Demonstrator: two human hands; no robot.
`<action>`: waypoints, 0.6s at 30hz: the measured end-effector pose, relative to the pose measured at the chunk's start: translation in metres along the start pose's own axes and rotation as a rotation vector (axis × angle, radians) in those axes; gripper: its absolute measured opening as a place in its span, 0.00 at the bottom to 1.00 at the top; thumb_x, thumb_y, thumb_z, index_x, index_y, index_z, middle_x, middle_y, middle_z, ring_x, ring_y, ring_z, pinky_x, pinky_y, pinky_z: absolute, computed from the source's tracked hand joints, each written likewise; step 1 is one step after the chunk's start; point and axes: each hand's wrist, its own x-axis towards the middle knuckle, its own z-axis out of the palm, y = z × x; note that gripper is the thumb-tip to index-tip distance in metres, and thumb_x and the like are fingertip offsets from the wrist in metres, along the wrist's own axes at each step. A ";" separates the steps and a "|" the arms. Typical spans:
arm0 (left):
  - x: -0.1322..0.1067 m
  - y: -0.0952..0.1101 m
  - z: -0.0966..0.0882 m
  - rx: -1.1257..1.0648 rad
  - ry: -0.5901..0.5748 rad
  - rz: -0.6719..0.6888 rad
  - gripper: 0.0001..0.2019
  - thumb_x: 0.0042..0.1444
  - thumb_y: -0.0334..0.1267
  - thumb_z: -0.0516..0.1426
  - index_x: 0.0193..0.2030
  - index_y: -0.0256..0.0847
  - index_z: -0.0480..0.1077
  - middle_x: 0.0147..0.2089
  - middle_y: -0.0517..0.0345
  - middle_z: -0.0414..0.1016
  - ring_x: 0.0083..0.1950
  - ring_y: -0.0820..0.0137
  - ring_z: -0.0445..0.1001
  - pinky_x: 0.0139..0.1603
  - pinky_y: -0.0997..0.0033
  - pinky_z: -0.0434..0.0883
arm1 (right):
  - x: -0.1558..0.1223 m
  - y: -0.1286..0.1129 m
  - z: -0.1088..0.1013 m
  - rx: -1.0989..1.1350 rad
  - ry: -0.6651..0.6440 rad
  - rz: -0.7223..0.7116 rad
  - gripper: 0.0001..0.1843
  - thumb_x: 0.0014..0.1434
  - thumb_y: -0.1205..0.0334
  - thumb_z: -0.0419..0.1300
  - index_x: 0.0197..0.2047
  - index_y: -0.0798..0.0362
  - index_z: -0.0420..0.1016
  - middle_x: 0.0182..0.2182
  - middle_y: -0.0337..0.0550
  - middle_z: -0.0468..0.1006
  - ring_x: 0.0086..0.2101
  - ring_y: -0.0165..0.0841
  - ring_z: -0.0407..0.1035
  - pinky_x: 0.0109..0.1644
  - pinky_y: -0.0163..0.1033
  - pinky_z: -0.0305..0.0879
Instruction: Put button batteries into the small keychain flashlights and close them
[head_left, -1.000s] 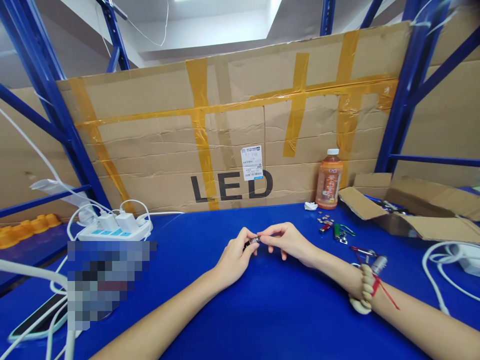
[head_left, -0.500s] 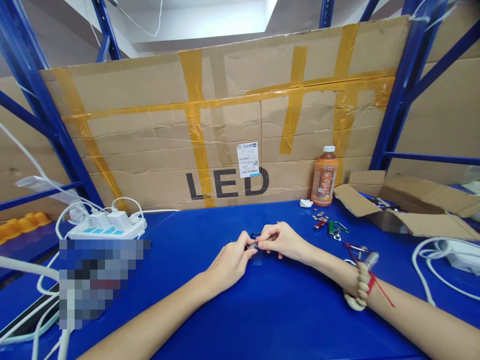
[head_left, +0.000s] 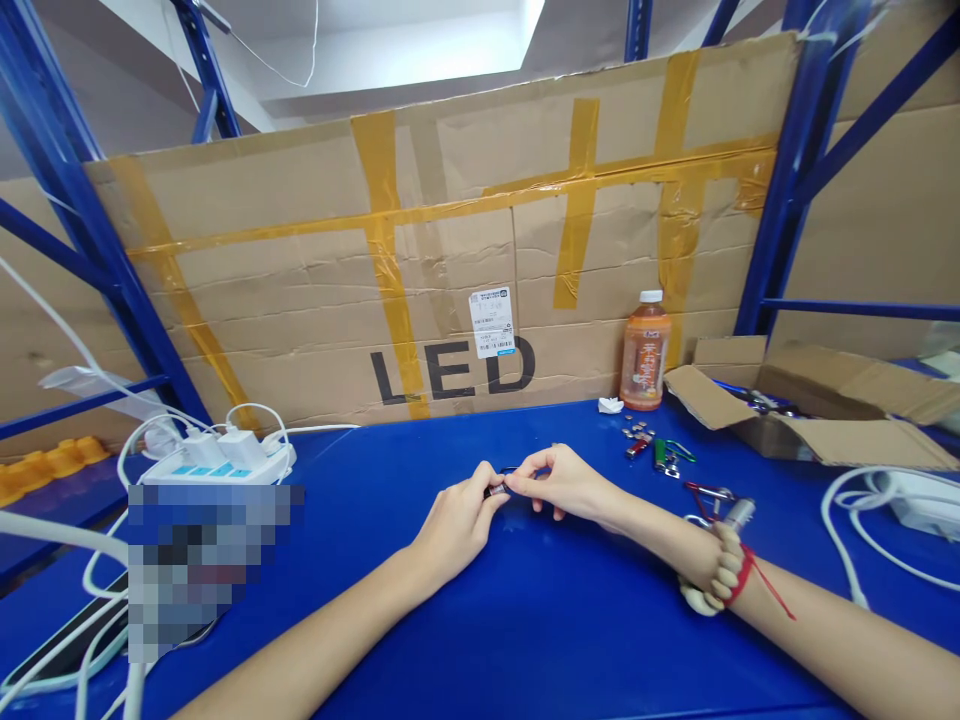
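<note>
Over the middle of the blue table (head_left: 525,620), my left hand (head_left: 456,520) and my right hand (head_left: 564,482) meet fingertip to fingertip. Both pinch a small dark and silver metal piece (head_left: 498,488) between thumb and fingers; a thin dark loop shows just behind it. My right wrist wears a beaded bracelet (head_left: 714,580) with a red string. Several small metal parts (head_left: 637,434) and red and green keychain pieces (head_left: 664,455) lie on the table to the right of my hands.
An orange drink bottle (head_left: 645,352) stands against the taped cardboard wall (head_left: 450,270). An open cardboard box (head_left: 810,415) sits at the right, white cables (head_left: 870,520) beyond it. A white power strip (head_left: 217,462) with chargers lies at the left. Blue rack posts (head_left: 787,180) frame the bench.
My hands stay together on the small piece and the fingers shift slightly. The view has drifted a little to the right.
</note>
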 end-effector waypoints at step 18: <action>0.003 0.004 -0.005 -0.147 -0.010 0.073 0.10 0.60 0.36 0.45 0.45 0.43 0.64 0.37 0.59 0.72 0.37 0.71 0.71 0.39 0.74 0.65 | 0.001 0.001 -0.005 0.182 -0.089 0.175 0.24 0.37 0.42 0.65 0.20 0.55 0.66 0.17 0.33 0.64 0.20 0.20 0.57 0.16 0.22 0.52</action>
